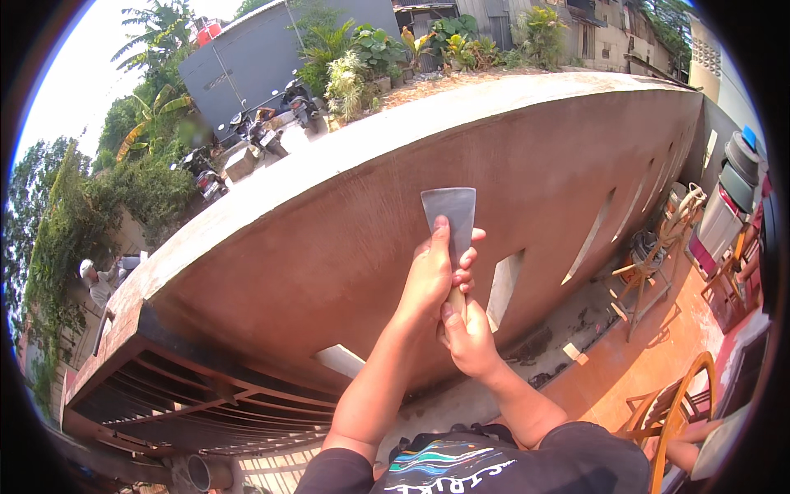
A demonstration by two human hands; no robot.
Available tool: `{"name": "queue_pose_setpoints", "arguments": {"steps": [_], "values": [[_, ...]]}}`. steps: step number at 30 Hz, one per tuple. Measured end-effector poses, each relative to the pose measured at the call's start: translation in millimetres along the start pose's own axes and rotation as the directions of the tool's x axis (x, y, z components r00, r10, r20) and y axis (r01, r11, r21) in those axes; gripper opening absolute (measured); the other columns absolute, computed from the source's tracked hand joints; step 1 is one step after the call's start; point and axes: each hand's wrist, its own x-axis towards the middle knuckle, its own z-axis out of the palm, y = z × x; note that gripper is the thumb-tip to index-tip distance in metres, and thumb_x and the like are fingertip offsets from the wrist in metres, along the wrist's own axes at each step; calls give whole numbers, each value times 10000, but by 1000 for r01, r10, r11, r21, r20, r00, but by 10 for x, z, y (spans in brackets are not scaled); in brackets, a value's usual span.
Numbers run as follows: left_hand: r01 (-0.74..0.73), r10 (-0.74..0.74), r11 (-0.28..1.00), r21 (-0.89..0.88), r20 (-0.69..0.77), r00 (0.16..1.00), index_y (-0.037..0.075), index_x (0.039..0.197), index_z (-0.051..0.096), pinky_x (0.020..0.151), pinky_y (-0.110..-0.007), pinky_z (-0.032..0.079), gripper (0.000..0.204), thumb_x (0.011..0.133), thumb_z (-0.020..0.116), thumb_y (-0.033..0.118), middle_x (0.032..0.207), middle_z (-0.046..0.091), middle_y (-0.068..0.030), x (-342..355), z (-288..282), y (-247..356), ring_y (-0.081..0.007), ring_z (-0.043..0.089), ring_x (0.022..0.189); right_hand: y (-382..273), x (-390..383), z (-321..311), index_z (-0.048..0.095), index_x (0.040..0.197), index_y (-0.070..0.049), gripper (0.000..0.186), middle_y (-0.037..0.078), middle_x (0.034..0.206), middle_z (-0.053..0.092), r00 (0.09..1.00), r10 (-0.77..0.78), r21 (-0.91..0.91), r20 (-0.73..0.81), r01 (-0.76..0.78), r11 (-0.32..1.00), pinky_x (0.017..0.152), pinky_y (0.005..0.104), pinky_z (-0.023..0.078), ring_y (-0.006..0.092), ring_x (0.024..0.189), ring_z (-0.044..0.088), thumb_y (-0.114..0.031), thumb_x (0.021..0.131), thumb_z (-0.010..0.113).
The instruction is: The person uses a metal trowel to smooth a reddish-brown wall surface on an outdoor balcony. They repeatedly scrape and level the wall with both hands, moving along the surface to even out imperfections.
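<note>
Outdoors, bright sun: most of the view is filled by a long brown plastered wall [354, 239] with a pale concrete top and 4 slanted slots. Trees, plants and parked motorbikes [247, 136] are seen beyond it; an orange floor with a wooden stand [650, 267] lies at right. A scraper [451, 216] is held up against the wall face, its flat metal blade uppermost. The left hand [432, 276] is closed around the blade's base. The right hand [467, 336] is clenched on the wooden handle just below.
</note>
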Motion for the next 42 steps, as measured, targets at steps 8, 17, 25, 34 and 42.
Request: {"name": "queue_pose_setpoints", "arguments": {"steps": [8, 17, 25, 34, 42], "values": [[40, -31, 993, -107, 88, 996, -6, 1200, 593, 509, -239, 372, 619, 1073, 323, 537, 734, 427, 25, 353, 305, -47, -49, 314, 532, -297, 70, -379, 470, 1120, -23, 214, -27, 726, 470, 988, 87, -138, -132, -105, 985, 472, 224, 330, 47, 504, 397, -232, 1080, 440], [40, -17, 987, -157, 141, 990, -14, 1263, 563, 507, -226, 375, 597, 1081, 321, 502, 745, 426, 23, 442, 423, -82, -33, 319, 540, -516, 33, -465, 480, 1082, -5, 184, -1, 725, 503, 993, 20, -209, -117, -45, 977, 528, 247, 405, 66, 572, 463, -188, 1067, 474], [36, -7, 986, -166, 168, 986, -15, 1239, 572, 513, -247, 388, 631, 1079, 295, 529, 744, 431, 11, 458, 422, -74, -46, 326, 540, -579, 32, -433, 474, 1088, -22, 205, -17, 695, 472, 996, -29, -199, -86, 12, 980, 506, 239, 371, 60, 547, 435, -226, 1075, 461], [-73, 98, 989, -126, 212, 972, -13, 1233, 573, 514, -252, 389, 639, 1077, 292, 539, 730, 430, 13, 487, 409, -52, -47, 325, 534, -575, 87, -378, 475, 1005, -54, 242, -22, 599, 446, 989, -109, -241, -100, 82, 967, 460, 226, 318, 54, 485, 391, -281, 1083, 444], [-41, 68, 990, -137, 205, 976, -12, 1243, 574, 510, -237, 374, 633, 1074, 314, 540, 743, 431, 20, 482, 409, -52, -42, 320, 539, -548, 87, -446, 486, 1145, -6, 215, -14, 731, 483, 997, -39, -168, -68, 27, 985, 517, 234, 390, 63, 566, 454, -207, 1068, 482]]}}
